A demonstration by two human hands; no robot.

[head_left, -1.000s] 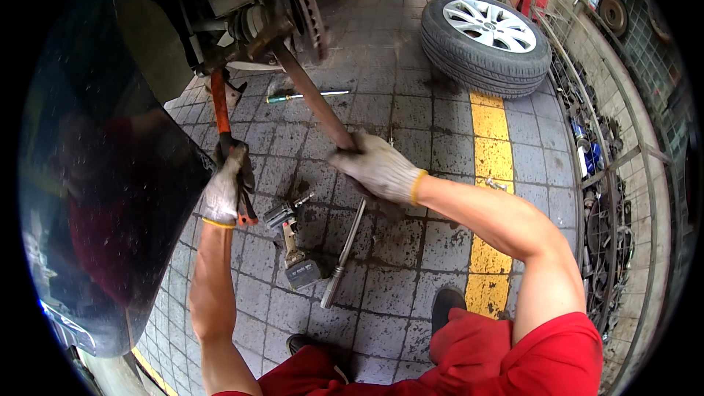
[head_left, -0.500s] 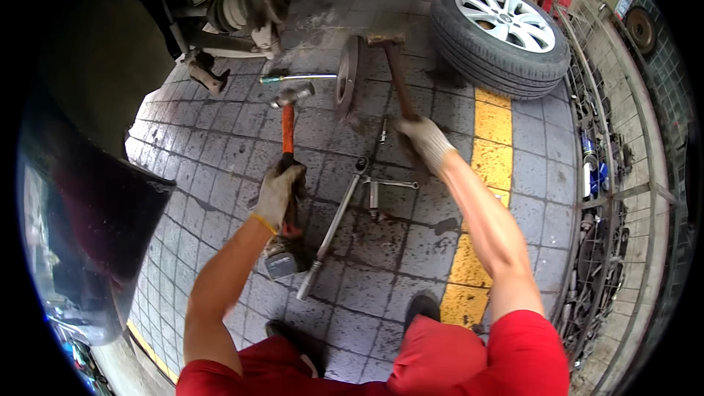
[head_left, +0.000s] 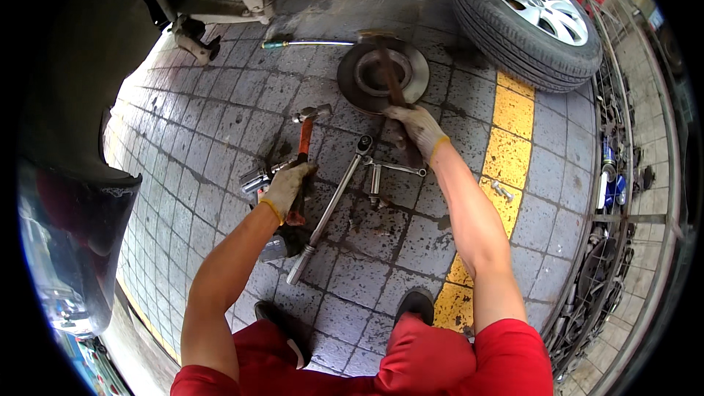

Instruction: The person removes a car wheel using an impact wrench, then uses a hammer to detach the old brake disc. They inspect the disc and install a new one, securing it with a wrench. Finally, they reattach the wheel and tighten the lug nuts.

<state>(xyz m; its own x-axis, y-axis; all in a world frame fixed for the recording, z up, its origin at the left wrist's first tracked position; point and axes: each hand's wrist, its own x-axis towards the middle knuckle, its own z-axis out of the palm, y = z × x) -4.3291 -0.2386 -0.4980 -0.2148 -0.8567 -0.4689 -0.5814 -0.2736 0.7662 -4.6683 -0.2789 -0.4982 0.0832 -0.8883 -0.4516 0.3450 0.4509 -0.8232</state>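
My left hand (head_left: 288, 189), in a pale work glove, is closed round the handle of a ball-peen hammer (head_left: 305, 136) with an orange shaft. Below that hand lies a cordless impact wrench (head_left: 254, 180), partly hidden by the glove. The gloved right hand (head_left: 419, 132) grips the brown handle of a second hammer (head_left: 391, 77), its head blurred. This hammer reaches across a brake disc (head_left: 355, 82) lying flat on the floor. Between my hands are a long ratchet (head_left: 334, 213), a combination wrench (head_left: 403, 168) and a socket extension (head_left: 376, 180).
A wheel with its tyre (head_left: 499, 26) lies at the far right. Beyond the disc is a long screwdriver (head_left: 312, 43). Bolts (head_left: 502, 191) lie on the yellow stripe. A wire rack (head_left: 632, 218) borders the right; a car fender (head_left: 81, 227) and suspension parts (head_left: 242, 7) stand left.
The brake disc has gone from standing on edge to lying flat. My right hand has come slightly nearer, its hammer now over the disc. The left-hand hammer has shifted slightly right and nearer.
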